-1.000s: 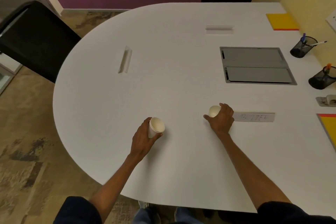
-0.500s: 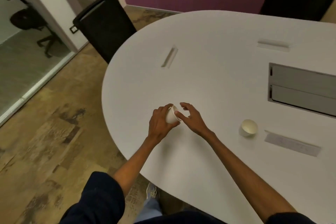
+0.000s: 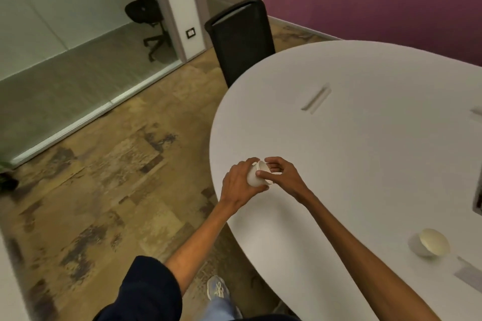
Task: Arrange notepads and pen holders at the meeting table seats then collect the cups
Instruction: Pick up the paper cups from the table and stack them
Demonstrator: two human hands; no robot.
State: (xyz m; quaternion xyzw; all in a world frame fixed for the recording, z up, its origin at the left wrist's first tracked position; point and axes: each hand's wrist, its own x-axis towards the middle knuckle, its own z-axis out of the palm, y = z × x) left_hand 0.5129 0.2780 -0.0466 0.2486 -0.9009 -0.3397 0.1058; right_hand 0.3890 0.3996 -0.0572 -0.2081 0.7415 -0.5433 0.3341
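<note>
Here, left hand [image 3: 238, 186] gripping cup [image 3: 253, 178], right hand [image 3: 285, 177] pinching it

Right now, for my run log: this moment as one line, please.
phase: collecting cups | left hand: grips held cup | right hand: pinches its rim | second cup: on table, untouched

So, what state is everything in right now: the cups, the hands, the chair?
held cup: lifted above the table, tipped sideways, held by both hands.
left hand: curled round the held cup's body.
right hand: pinches the held cup's rim.
second cup: rests on the table, untouched, open mouth showing.
black chair: unoccupied, close to the table's edge.
</note>
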